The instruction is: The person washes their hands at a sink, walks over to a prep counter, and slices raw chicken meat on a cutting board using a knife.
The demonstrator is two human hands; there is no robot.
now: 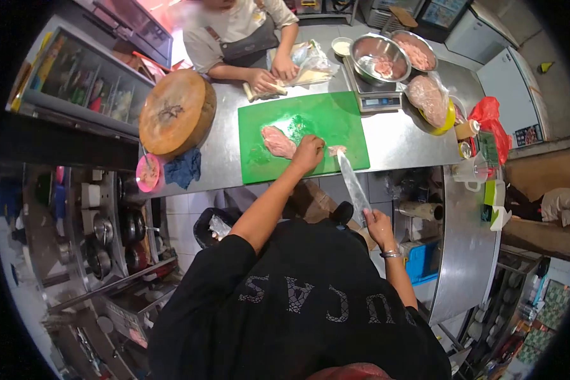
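Observation:
On the green cutting board lies a pale pink piece of raw meat. My left hand rests beside its right end, fingers curled down to the board; what they hold, if anything, is hidden. My right hand grips the handle of a large knife at the board's front edge. Its broad blade points away from me, and the tip touches or lies beside a small scrap of meat.
Across the table, a person's hands work at a pale item near a plastic bag. A round wooden block stands left. At right are a scale bearing a steel bowl, another meat bowl and bagged meat.

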